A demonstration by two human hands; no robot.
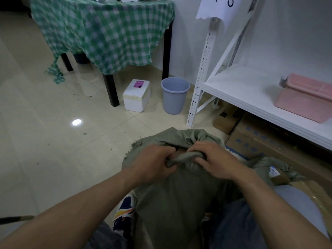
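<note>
Upper left, a green checked tablecloth (107, 36). Below its hem, a white foam box (136, 95) on the tiled floor (53, 141). Lower centre, left hand (152, 163) curled tight round the twisted neck of an olive sack (172, 209), upright on the floor close in front. Behind, a grey bin (175, 97). Right hand (218, 159) gripping the same neck, just beside the left. Far right, a white shelf (242, 87) bearing a pink tub (303, 99).

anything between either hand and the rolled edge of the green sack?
Nothing visible. The left hand and right hand both grip the rolled edge of the green sack, fingers curled round the fabric; only a short bare stretch of roll lies between them.
</note>
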